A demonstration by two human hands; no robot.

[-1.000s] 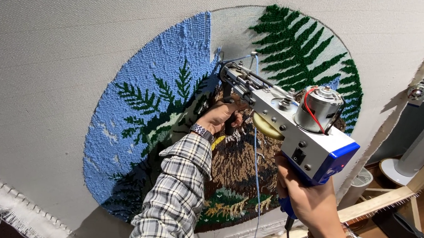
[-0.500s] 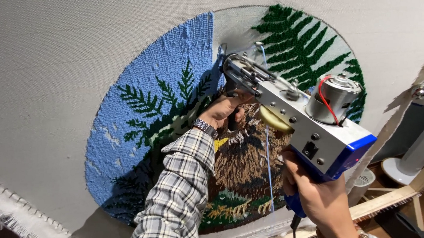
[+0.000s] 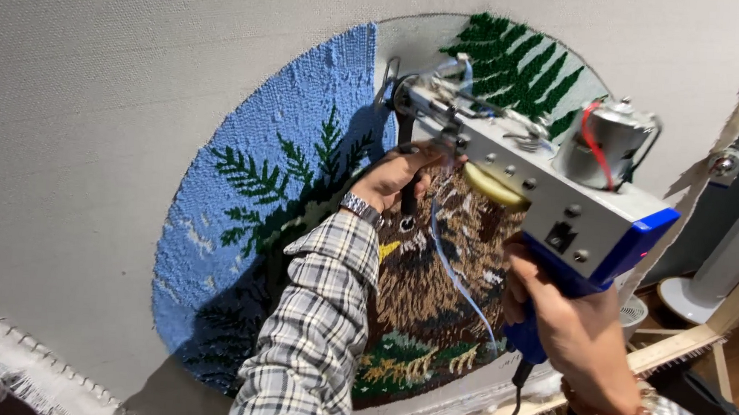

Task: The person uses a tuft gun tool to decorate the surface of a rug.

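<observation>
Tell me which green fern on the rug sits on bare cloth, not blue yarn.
The upper fern, at the top of the circle just above the tufting gun. The lower fern is surrounded by blue yarn.

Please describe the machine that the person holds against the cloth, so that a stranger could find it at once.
Start at the big grey cloth with the round blue and green tufted picture. In front of it both hands carry a tufting gun: the right hand grips its blue handle, the left hand its black front grip. Only it is a pale metal box with a silver motor on top.
</observation>
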